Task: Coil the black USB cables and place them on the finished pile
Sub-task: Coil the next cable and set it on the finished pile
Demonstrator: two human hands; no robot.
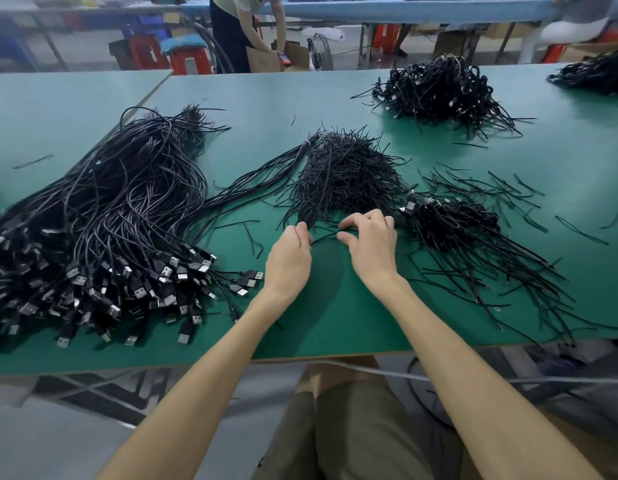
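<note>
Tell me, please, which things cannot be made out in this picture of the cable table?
Head view: left hand and right hand, their grip on the thin strand between them is unclear; the fingertips hide it.
Head view: far-right cable pile, cut off by the right edge.
Head view: USB cable bundle, cut off by the left edge.

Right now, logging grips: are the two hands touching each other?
Apart. The head view shows green table between the left hand and right hand, with only a thin black strand crossing the gap.
</note>
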